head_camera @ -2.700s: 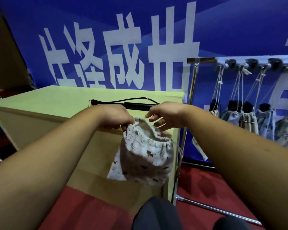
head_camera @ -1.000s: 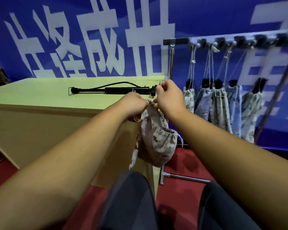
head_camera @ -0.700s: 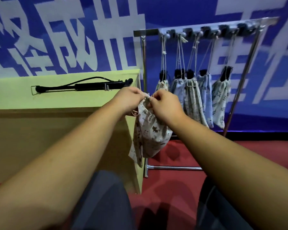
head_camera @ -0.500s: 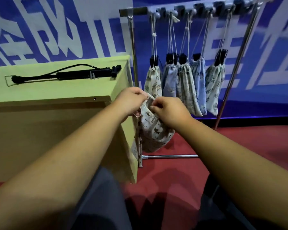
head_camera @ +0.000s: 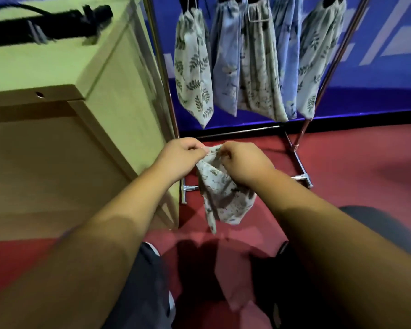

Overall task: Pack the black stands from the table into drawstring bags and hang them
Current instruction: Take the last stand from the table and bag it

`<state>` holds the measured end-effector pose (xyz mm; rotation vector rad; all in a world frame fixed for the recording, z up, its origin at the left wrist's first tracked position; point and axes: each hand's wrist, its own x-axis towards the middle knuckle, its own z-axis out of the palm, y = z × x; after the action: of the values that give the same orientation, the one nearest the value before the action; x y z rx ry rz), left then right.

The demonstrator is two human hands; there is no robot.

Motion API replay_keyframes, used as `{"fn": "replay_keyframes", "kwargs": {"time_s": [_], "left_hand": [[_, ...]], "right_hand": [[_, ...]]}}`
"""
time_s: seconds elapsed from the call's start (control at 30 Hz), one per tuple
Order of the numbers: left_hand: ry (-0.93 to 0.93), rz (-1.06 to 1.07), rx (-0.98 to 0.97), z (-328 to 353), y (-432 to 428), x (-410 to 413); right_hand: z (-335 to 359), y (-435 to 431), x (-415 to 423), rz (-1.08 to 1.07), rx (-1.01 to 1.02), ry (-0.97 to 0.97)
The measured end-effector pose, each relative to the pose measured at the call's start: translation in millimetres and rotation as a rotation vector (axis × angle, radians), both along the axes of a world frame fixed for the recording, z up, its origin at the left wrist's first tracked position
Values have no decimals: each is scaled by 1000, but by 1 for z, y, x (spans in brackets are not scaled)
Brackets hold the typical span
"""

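- Since half a second ago the view has tipped downward: both hands and the printed bag now sit in the middle of the frame, below the table top and in front of the rack's feet, and the rack's top bar has gone out of sight.
- Dark trousers [head_camera: 140, 293] fill the bottom centre, with two bare forearms reaching up from the lower corners.
- At centre, the left hand [head_camera: 179, 157] pinches one side of the bag's mouth between thumb and curled fingers.
- Just right of it, the right hand [head_camera: 243, 163] grips the other side of the mouth with bent fingers; the two hands nearly touch.
- The drawstring bag [head_camera: 223, 198], pale with a small dark print, hangs limp below the hands over the red floor [head_camera: 356, 167].
- On the left stands the pale wooden table [head_camera: 57, 67].
- A black stand [head_camera: 45, 27] lies on the table top in the upper left corner, blurred, well apart from the hands.
- Behind the table's corner rises the metal rack [head_camera: 163, 81].
- Five filled bags [head_camera: 192, 67] hang side by side from the rack at upper centre, against the blue wall [head_camera: 377, 74].
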<state>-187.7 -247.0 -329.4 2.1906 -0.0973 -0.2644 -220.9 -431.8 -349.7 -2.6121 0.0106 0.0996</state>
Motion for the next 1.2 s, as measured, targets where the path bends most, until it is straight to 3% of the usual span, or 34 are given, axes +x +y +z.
{"fn": "replay_keyframes", "kwargs": {"time_s": [0.1, 0.47, 0.57, 0.73, 0.87, 1.03, 1.2], "left_hand": [[93, -18, -6, 3, -10, 12], [119, -118, 134, 0, -32, 48], [96, -86, 214, -7, -30, 53], [-13, -99, 504, -29, -21, 57], [29, -144, 572, -36, -17, 54], [234, -348, 657, -33, -16, 42], [139, -376, 690, -30, -17, 41]], "right_hand": [[-11, -3, 15, -65, -70, 157], [-27, -26, 43, -245, -257, 458], [-26, -25, 41, -242, -236, 478], [-32, -28, 35, -206, -160, 459], [-33, -28, 39, -217, -249, 424], [-40, -25, 32, -59, -308, 502], [-41, -18, 34, -86, -153, 451]]}}
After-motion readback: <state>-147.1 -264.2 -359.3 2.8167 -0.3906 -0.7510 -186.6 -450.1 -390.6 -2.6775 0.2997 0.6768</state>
